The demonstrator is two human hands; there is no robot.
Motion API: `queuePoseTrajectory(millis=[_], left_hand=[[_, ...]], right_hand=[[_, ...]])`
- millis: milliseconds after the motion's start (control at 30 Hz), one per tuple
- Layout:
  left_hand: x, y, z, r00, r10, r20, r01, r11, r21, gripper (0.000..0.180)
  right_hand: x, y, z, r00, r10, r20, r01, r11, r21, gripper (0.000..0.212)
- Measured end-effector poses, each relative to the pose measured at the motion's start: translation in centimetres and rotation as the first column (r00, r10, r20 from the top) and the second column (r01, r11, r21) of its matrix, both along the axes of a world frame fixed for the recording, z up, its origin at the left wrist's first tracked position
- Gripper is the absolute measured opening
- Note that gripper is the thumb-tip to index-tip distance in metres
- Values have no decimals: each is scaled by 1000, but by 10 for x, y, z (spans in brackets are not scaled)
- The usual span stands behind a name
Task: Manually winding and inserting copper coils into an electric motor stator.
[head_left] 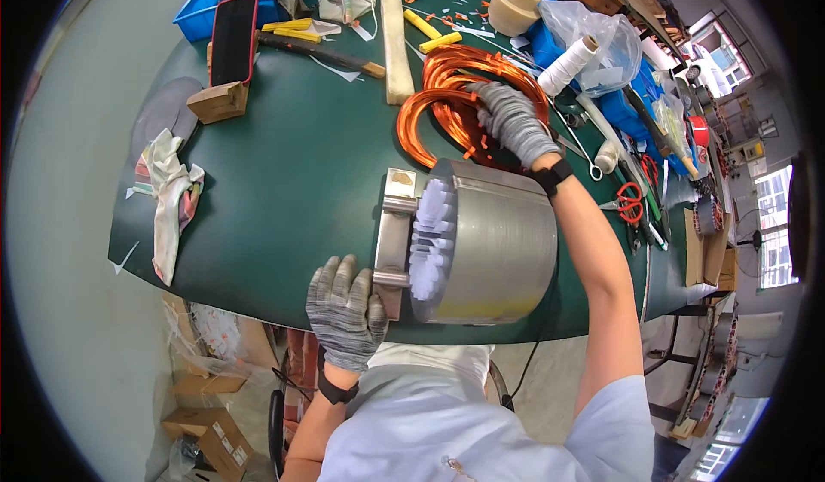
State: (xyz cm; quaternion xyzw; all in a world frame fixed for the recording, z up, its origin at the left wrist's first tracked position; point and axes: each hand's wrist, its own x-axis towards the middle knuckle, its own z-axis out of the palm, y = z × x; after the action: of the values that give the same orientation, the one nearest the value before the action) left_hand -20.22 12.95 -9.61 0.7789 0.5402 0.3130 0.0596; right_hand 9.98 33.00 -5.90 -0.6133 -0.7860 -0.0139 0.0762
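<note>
Both of my hands wear grey knitted gloves. My left hand point(346, 310) lies at the table's near edge with its fingers stretched out, beside the lower end of a metal stand point(391, 250). Against that stand a motor stator point(503, 241), a wide grey metal cylinder, lies on its side. White slot liners point(432, 237) stick out of its left end. Beyond the stator, my right hand point(516, 121) reaches onto a pile of tied copper wire coils point(417, 130). Its fingers are bent over the wire and closed on a coil, their tips partly hidden.
A phone point(234, 39) leans on a small cardboard block point(217, 102) at the far left. Left on the green table point(284, 173) lies a crumpled glove point(172, 190). Thread spools, a plastic bag point(593, 39), red-handled scissors point(630, 203) and hand tools crowd the right side.
</note>
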Motion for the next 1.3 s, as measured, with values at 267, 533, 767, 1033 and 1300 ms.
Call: queuePoseTrajectory(millis=[267, 533, 767, 1033, 1300], left_hand=[[-2, -3, 0, 1000, -2, -9, 2, 1000, -17, 29], [3, -2, -4, 1000, -9, 8, 8, 996, 92, 22], [-4, -14, 5, 994, -23, 105, 8, 991, 136, 23], [32, -56, 52, 899, -403, 170, 311, 862, 400, 27], [100, -58, 68, 556, -752, 354, 735, 644, 212, 46]], right_hand=[[35, 1, -1, 927, -359, 105, 360, 933, 14, 42], [26, -8, 9, 945, -279, -171, 298, 949, 103, 29], [35, -89, 113, 978, 25, -206, 118, 749, 652, 29], [122, -212, 160, 811, 214, -545, 167, 808, 566, 46], [59, -260, 78, 981, 193, 29, -195, 964, 180, 28]])
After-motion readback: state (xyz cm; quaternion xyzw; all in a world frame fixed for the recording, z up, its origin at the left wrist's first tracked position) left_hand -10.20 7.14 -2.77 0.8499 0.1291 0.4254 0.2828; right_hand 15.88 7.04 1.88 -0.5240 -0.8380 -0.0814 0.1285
